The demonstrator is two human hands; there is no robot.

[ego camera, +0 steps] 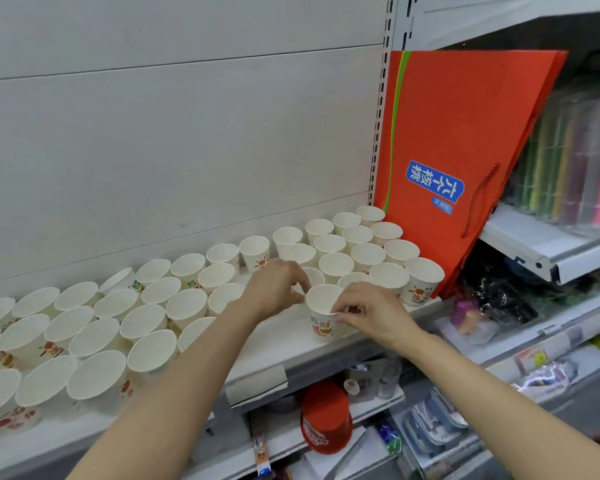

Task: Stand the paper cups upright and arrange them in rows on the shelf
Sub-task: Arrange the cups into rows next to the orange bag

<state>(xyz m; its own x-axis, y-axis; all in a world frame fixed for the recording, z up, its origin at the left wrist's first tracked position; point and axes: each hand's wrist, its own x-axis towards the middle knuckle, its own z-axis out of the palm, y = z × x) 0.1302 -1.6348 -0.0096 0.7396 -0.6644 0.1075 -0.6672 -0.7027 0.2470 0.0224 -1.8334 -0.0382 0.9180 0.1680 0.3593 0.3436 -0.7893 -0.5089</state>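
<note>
Several white paper cups with orange and green print stand upright in rows along the white shelf (284, 341). One upright cup (321, 313) stands near the shelf's front edge, in a gap between the left group (94, 337) and the right group (361, 254). My left hand (278, 289) touches its left rim with curled fingers. My right hand (368, 313) pinches its right rim between thumb and fingers. One cup (120, 280) in the back row at the left lies tilted on its side.
An orange paper bag (458, 150) leans at the shelf's right end, against the last cups. Lower shelves hold a red tub (326, 417) and packaged goods. A side shelf at the right carries plastic-wrapped items (575, 161). The grey back panel (187, 133) rises behind the cups.
</note>
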